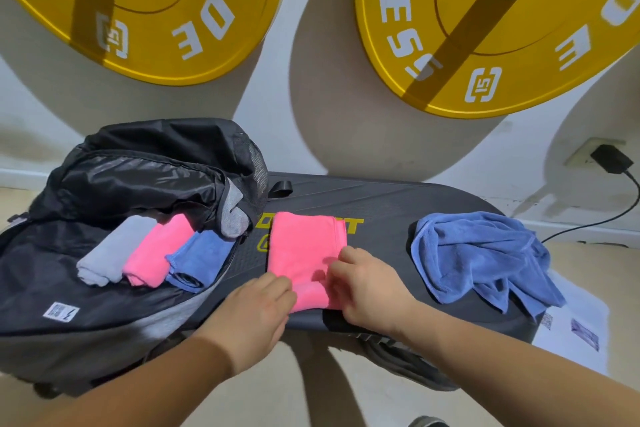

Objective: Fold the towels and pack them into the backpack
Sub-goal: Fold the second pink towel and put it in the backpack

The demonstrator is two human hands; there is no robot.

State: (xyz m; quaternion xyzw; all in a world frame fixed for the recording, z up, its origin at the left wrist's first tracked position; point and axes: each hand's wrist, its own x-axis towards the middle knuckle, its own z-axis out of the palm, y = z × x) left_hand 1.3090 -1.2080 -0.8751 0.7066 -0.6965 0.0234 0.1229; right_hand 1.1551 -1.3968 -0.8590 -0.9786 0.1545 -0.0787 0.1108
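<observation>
A pink towel (pixel 304 246) lies folded into a strip on the dark bench (pixel 398 204), its near end rolled up. My left hand (pixel 259 308) and my right hand (pixel 363 284) both grip that rolled near end, one on each side. A black backpack (pixel 114 184) lies open at the left. Three rolled towels rest inside it side by side: a grey one (pixel 110 250), a pink one (pixel 156 250) and a blue one (pixel 201 260). A crumpled blue towel (pixel 481 256) sits unfolded on the bench's right end.
Two yellow weight plates (pixel 485 45) hang on the white wall behind the bench. A black plug and cable (pixel 613 159) run down the wall at the right. A printed paper sheet (pixel 575 326) lies on the floor beside the bench's right end.
</observation>
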